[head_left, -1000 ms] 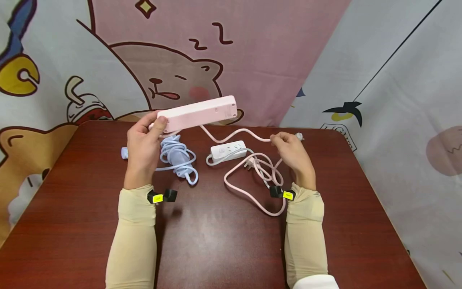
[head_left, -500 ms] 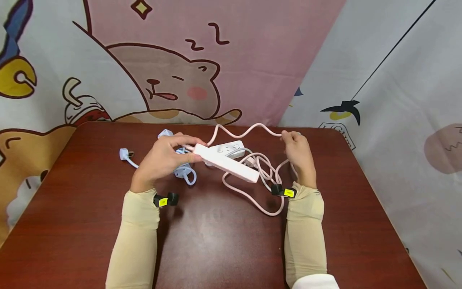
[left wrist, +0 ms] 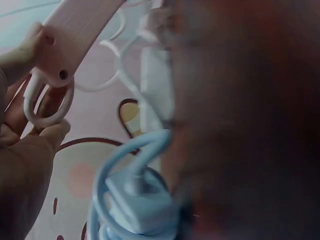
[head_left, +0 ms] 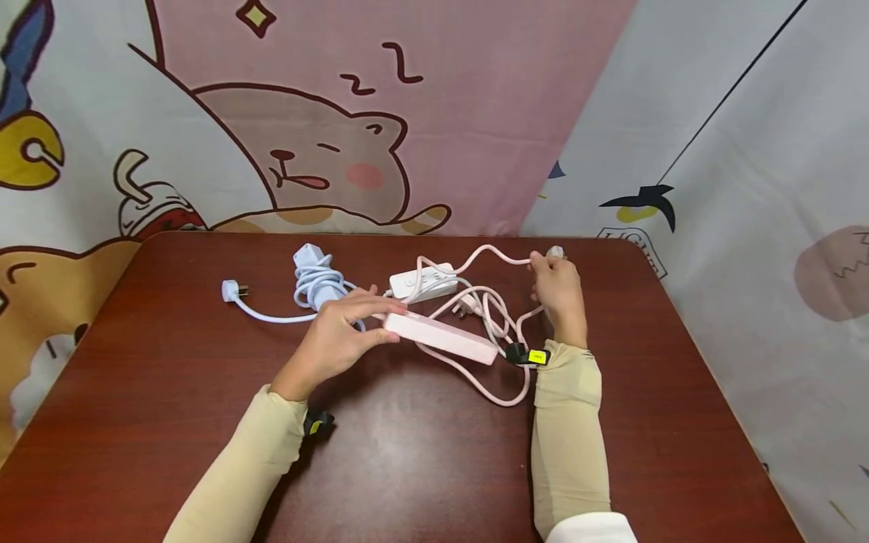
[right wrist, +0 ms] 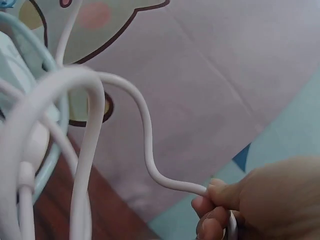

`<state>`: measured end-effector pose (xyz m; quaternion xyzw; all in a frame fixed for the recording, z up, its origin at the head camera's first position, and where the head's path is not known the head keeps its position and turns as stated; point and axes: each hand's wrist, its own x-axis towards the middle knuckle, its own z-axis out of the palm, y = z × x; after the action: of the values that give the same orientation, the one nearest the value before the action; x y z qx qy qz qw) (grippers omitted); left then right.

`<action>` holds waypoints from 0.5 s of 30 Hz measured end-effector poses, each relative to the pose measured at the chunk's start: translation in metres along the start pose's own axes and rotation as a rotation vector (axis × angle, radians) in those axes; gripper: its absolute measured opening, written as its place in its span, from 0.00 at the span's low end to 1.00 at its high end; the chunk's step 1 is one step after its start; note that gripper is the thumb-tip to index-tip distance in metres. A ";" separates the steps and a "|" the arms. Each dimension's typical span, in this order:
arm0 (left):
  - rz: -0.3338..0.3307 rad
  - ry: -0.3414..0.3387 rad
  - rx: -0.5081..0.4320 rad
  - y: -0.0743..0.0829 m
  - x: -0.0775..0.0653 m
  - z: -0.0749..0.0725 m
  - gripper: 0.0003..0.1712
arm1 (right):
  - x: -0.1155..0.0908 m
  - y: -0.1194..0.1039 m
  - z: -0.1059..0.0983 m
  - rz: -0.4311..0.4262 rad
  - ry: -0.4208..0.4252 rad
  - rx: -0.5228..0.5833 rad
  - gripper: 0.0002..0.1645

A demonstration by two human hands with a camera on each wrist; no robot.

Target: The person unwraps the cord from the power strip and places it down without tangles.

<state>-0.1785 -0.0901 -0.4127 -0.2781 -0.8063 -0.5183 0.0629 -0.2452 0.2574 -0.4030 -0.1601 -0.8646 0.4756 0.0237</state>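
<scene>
A pink power strip (head_left: 441, 337), tilted down to the right, is held above the table by my left hand (head_left: 337, 333). The thumb and fingers grip its left end, where the cord comes out. In the left wrist view the underside of the pink power strip (left wrist: 75, 35) shows, with a loop of its cord beside the fingers. Farther right, my right hand (head_left: 561, 294) pinches the pink cord (head_left: 498, 255) between thumb and curled fingers. From the right wrist, that pink cord (right wrist: 147, 135) bends in waves toward the fingertips. Between the hands the rest of the cord lies in loops.
Behind the pink strip lies a white power strip (head_left: 441, 280) with a grey cord. A light blue power strip (head_left: 315, 280), wrapped in its cord, lies left, its plug (head_left: 231, 291) farther out. A pink plug (head_left: 467, 305) sits among the loops. A white plug (head_left: 555, 252) is beyond my right hand.
My left hand has brought the pink power strip down and to the right, turning it from rising rightward to sloping down rightward. My right hand keeps its pinch on the cord, shifted slightly.
</scene>
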 end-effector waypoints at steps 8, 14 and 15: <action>0.003 0.001 0.141 -0.008 -0.013 0.014 0.20 | 0.005 0.010 0.010 0.091 -0.091 0.062 0.30; -0.034 -0.063 0.300 -0.004 -0.016 0.022 0.18 | 0.007 0.010 0.014 0.017 -0.125 -0.004 0.32; -0.032 -0.077 0.316 -0.003 -0.016 0.023 0.18 | 0.006 0.010 0.014 0.003 -0.133 -0.008 0.33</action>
<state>-0.1621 -0.0770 -0.4319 -0.2716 -0.8839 -0.3749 0.0667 -0.2515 0.2530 -0.4195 -0.1295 -0.8658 0.4820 -0.0354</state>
